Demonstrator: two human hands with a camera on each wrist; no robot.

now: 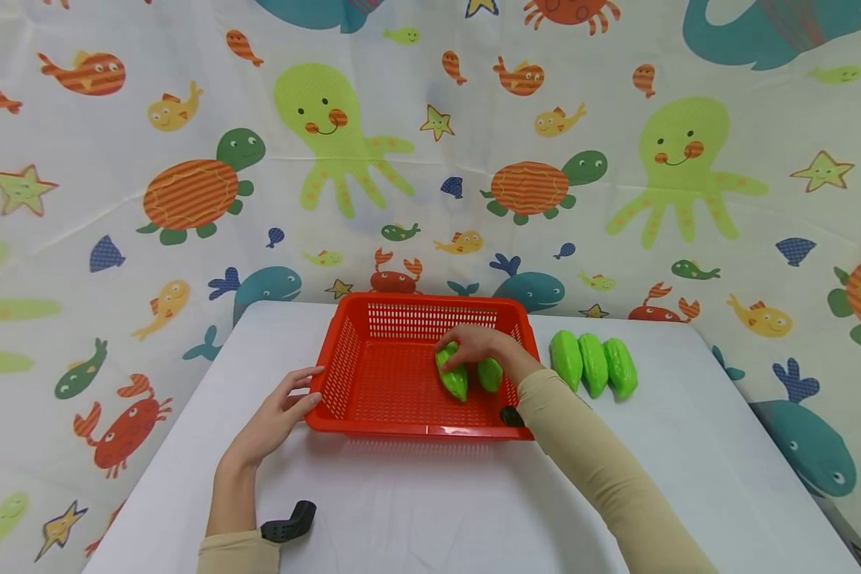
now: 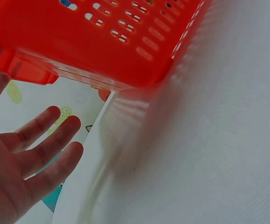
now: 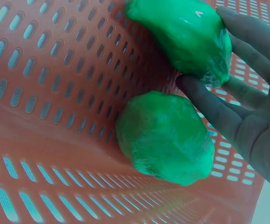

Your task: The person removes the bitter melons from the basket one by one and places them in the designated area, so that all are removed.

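Note:
Inside the red plastic basket, my right hand pinches one end of a bright green, ridged, elongated fruit between thumb and fingers. Its surface looks shiny, as if wrapped in clear film; I cannot tell its exact kind. A second green fruit lies beside it on the basket floor, partly covered by the right hand in the head view. At the basket's left rim, my left hand has its fingers spread and mostly straight, with fingertips at the edge. The left wrist view shows no fingers curled round anything.
Just right of the basket, three more green fruits lie side by side on the white table. A cloth with sea-animal prints hangs behind the table. Black straps with small devices are on the wrists.

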